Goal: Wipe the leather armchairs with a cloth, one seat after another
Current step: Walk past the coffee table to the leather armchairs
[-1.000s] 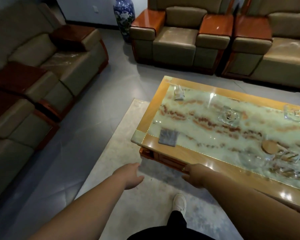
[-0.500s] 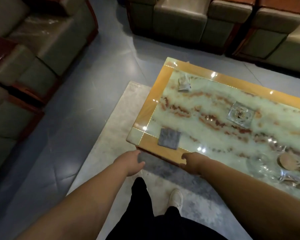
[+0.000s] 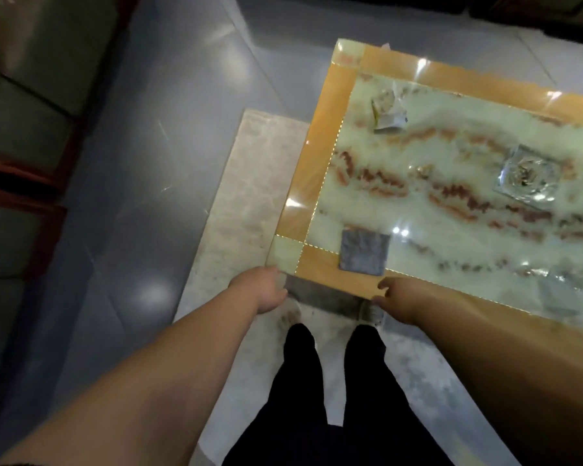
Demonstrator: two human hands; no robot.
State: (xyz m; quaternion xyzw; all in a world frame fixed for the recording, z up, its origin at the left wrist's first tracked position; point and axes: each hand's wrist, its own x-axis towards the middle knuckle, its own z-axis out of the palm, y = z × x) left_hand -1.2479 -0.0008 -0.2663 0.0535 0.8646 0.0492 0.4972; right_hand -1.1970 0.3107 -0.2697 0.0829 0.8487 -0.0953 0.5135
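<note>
You stand at the near left corner of a table (image 3: 320,156) with an orange border and a marbled green top, on a pale rug (image 3: 246,196) over grey tiles. Armchairs (image 3: 24,95) line the far left, dim and blurred. On the table sit a crumpled wrapper (image 3: 388,111) far off and a glass ashtray (image 3: 527,176) to the right. The cloth (image 3: 364,252), a grey folded square, lies flat near the table's near edge. Your left hand (image 3: 260,290) hangs just off the corner, fingers loose, holding nothing. Your right hand (image 3: 396,297) is at the near edge just below the cloth, apart from it, fingers seemingly curled loosely and empty
</note>
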